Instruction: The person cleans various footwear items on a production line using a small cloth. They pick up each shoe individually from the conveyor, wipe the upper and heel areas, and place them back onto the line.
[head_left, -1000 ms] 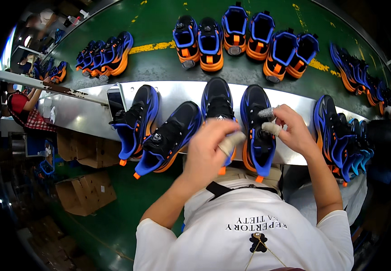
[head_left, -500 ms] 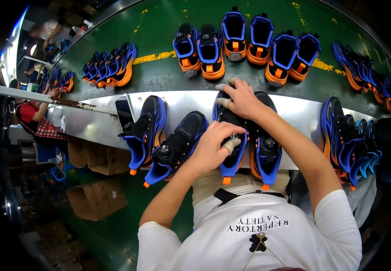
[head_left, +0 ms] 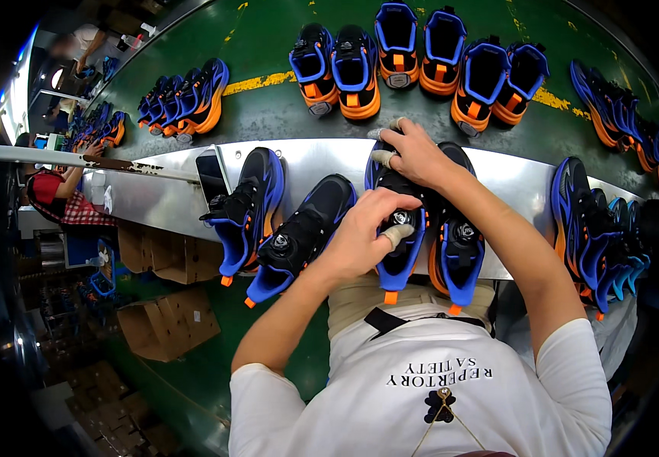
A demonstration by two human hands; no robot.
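Here we press our left hand (head_left: 360,236) down on the tongue of a black-and-blue shoe (head_left: 398,228) on the metal ledge (head_left: 322,164), fingers curled by its round dial. Our right hand (head_left: 413,152) grips the same shoe's toe end, fingers wrapped over it. Beside it lie a matching shoe (head_left: 455,244) and two more (head_left: 299,236) to the left. Beyond, orange-and-blue pairs (head_left: 421,53) stand on the green belt (head_left: 268,107).
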